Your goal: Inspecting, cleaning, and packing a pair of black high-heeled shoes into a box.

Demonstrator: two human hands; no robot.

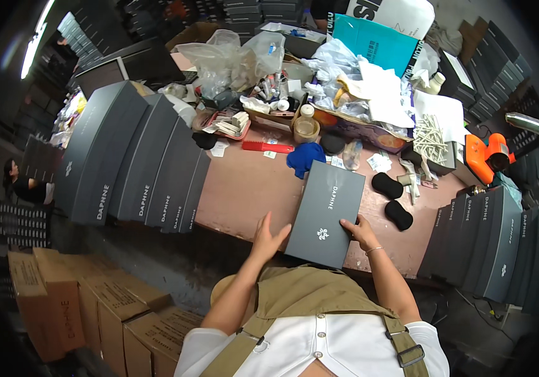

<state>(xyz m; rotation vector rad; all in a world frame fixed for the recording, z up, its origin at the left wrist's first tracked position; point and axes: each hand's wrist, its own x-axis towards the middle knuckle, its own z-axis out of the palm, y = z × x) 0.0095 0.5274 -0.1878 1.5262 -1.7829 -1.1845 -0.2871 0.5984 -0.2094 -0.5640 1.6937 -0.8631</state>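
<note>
A dark grey shoe box [327, 204] with pale lettering and a small pale emblem lies closed at the front of the table, slightly tilted in view. My right hand [361, 234] grips its right edge, thumb on the lid and fingers along the side. My left hand [270, 239] is beside the left edge, fingers stretched and apart, thumb tip close to or touching the box. Beyond the box's far end lies a crumpled blue cloth [306, 158]. Two black oval pads [387, 186] rest to the right of the box.
Grey shoe boxes stand in rows at left [150, 157] and right [473, 239]. A red comb [268, 147], a jar [306, 125], a carton of white paper [363, 94], a box of white sticks [431, 141] and an orange tool [488, 154] line the back. Brown cartons [93, 301] stand lower left.
</note>
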